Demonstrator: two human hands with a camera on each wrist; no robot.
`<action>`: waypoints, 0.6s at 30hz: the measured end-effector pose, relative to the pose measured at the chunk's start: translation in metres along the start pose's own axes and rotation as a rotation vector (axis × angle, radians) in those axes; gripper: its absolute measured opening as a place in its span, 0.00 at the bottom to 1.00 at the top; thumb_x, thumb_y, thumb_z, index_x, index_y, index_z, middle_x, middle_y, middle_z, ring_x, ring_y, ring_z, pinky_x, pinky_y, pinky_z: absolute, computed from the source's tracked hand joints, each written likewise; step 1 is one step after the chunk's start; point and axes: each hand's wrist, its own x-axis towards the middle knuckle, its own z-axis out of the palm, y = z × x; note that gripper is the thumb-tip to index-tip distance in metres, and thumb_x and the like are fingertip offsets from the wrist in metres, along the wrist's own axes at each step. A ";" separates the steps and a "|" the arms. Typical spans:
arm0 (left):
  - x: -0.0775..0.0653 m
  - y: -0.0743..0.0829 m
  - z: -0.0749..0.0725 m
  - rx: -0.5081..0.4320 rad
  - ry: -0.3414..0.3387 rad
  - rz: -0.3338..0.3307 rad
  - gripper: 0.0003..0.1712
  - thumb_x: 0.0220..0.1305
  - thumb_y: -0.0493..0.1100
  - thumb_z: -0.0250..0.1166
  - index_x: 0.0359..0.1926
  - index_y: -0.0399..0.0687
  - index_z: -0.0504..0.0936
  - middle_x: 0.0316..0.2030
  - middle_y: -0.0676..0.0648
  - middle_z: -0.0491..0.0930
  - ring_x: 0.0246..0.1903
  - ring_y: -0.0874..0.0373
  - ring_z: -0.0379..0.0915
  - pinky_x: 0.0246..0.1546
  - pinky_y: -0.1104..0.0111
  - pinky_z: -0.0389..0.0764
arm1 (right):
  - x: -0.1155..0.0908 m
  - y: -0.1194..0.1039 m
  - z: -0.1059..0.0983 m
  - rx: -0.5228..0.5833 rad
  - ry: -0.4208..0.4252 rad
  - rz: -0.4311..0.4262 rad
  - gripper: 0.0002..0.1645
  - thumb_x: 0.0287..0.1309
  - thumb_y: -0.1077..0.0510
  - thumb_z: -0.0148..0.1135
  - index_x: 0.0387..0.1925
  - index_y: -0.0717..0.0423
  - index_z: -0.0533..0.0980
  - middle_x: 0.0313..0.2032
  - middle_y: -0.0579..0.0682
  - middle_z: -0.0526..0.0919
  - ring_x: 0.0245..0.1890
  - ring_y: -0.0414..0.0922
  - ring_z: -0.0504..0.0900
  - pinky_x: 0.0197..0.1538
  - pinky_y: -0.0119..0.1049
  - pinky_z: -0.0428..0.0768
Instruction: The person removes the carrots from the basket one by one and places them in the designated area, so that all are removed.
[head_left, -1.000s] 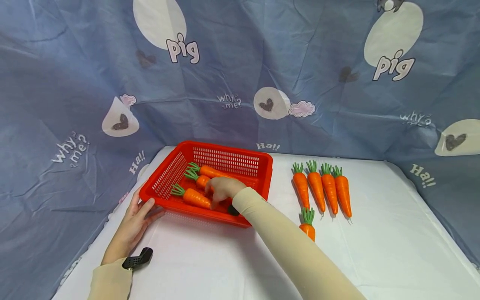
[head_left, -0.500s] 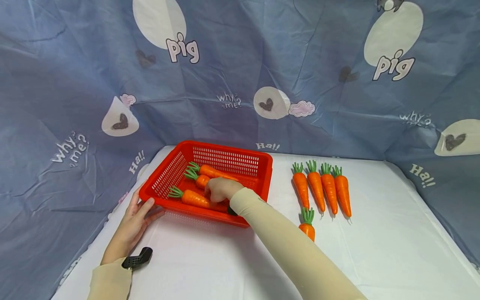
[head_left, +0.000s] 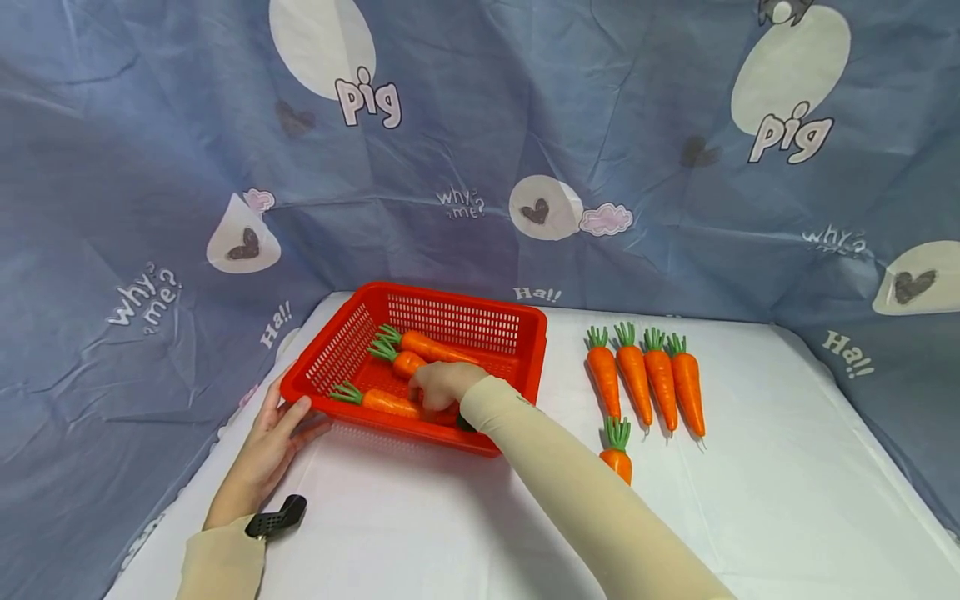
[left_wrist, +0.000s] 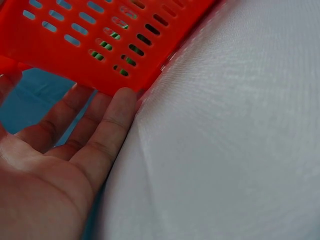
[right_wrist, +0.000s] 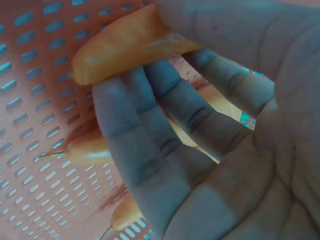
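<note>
A red plastic basket [head_left: 528,358] with slotted sides stands on the white-covered table, with several orange carrots inside. My right hand [head_left: 446,383] is in the basket and pinches the front carrot [head_left: 386,402] between thumb and fingers. In the right wrist view that carrot [right_wrist: 125,45] lies across the fingertips, tapered end to the left. Two more carrots, the middle carrot [head_left: 407,364] and the back carrot [head_left: 435,347], lie behind it, partly hidden by the hand. At the basket's front left corner my left hand [head_left: 262,446] touches the outside, its fingers [left_wrist: 102,135] mostly straight.
To the right of the basket lies a row of several carrots [head_left: 658,387], green tops away from me. A single carrot [head_left: 617,462] lies nearer, partly hidden by the right sleeve [head_left: 585,500]. A blue printed cloth [head_left: 480,125] hangs behind the table.
The front carrot has shifted slightly left and toward the basket's front wall, with my right hand still on it. My left hand stays at the corner.
</note>
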 end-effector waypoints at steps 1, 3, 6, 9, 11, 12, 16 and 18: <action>0.000 0.000 0.000 0.001 0.000 -0.002 0.38 0.85 0.44 0.53 0.86 0.65 0.47 0.67 0.56 0.69 0.56 0.68 0.81 0.54 0.71 0.88 | -0.001 0.001 -0.001 -0.002 -0.002 -0.007 0.23 0.73 0.61 0.58 0.63 0.40 0.82 0.62 0.43 0.82 0.53 0.42 0.75 0.52 0.35 0.75; 0.000 0.000 0.000 -0.001 0.001 -0.005 0.38 0.85 0.44 0.54 0.86 0.65 0.47 0.67 0.56 0.68 0.55 0.68 0.81 0.54 0.71 0.88 | -0.002 0.002 -0.002 0.001 -0.002 -0.012 0.23 0.72 0.60 0.59 0.64 0.40 0.82 0.63 0.43 0.82 0.54 0.42 0.75 0.54 0.35 0.75; 0.000 -0.001 0.000 -0.001 0.002 -0.009 0.38 0.85 0.44 0.54 0.86 0.65 0.47 0.67 0.56 0.68 0.55 0.68 0.81 0.54 0.72 0.88 | -0.003 0.003 -0.005 0.003 -0.002 -0.028 0.24 0.71 0.59 0.63 0.66 0.42 0.81 0.66 0.44 0.81 0.58 0.42 0.76 0.59 0.34 0.77; 0.000 -0.002 0.000 -0.005 0.000 -0.006 0.38 0.85 0.44 0.53 0.86 0.65 0.47 0.67 0.55 0.68 0.54 0.67 0.82 0.54 0.71 0.88 | -0.004 0.004 -0.010 0.044 0.003 -0.025 0.27 0.68 0.56 0.70 0.68 0.45 0.80 0.66 0.44 0.80 0.55 0.40 0.77 0.57 0.32 0.78; 0.000 -0.002 0.000 -0.005 -0.004 -0.004 0.38 0.85 0.44 0.53 0.86 0.65 0.47 0.67 0.55 0.68 0.54 0.67 0.82 0.54 0.71 0.88 | -0.006 0.004 -0.015 0.093 -0.004 -0.015 0.29 0.67 0.54 0.74 0.68 0.48 0.78 0.64 0.45 0.80 0.47 0.40 0.78 0.50 0.31 0.79; 0.000 -0.002 0.000 -0.006 -0.007 -0.003 0.38 0.85 0.44 0.53 0.86 0.65 0.47 0.67 0.55 0.68 0.55 0.67 0.82 0.54 0.71 0.88 | -0.007 0.004 -0.017 0.125 -0.010 -0.006 0.30 0.67 0.55 0.74 0.68 0.48 0.77 0.62 0.46 0.80 0.41 0.39 0.77 0.45 0.31 0.78; 0.001 -0.002 0.000 -0.019 -0.014 0.003 0.38 0.86 0.44 0.53 0.86 0.65 0.47 0.67 0.56 0.69 0.54 0.67 0.82 0.54 0.71 0.88 | -0.014 0.006 -0.027 0.217 -0.028 -0.002 0.29 0.68 0.56 0.73 0.67 0.50 0.75 0.57 0.47 0.76 0.25 0.39 0.73 0.33 0.29 0.76; 0.002 -0.001 -0.001 -0.022 -0.013 0.006 0.38 0.86 0.44 0.53 0.86 0.65 0.47 0.67 0.55 0.69 0.54 0.67 0.82 0.54 0.70 0.88 | -0.018 0.008 -0.031 0.260 -0.024 -0.017 0.28 0.68 0.57 0.73 0.67 0.52 0.75 0.56 0.47 0.75 0.24 0.39 0.74 0.33 0.28 0.77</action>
